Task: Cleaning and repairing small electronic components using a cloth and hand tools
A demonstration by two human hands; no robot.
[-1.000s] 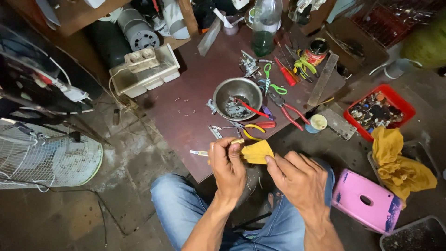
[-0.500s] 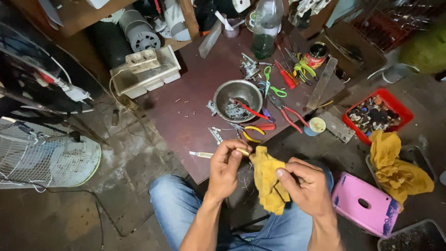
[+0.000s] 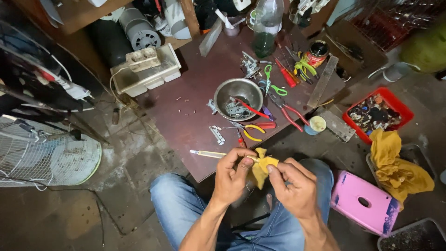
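Observation:
My left hand (image 3: 234, 174) pinches a small brass-coloured metal part just past the near edge of the dark wooden board (image 3: 195, 97). My right hand (image 3: 292, 188) grips a bunched yellow cloth (image 3: 261, 168) and presses it against that part. The two hands touch over my knees in blue jeans. A thin blade-like tool (image 3: 206, 153) lies on the board just left of my left hand. Beyond it lie yellow-handled pliers (image 3: 251, 132).
A steel bowl (image 3: 237, 93) with metal parts, red pliers (image 3: 290, 114), scissors and screwdrivers sit on the board. A red tray of small parts (image 3: 378, 114), another yellow cloth (image 3: 397, 167) and a pink stool (image 3: 364, 200) are right. A fan grille (image 3: 46, 155) lies left.
The yellow cloth hung loose from my right hand half a second ago; now it is bunched tight against the part. Both hands have drawn closer together.

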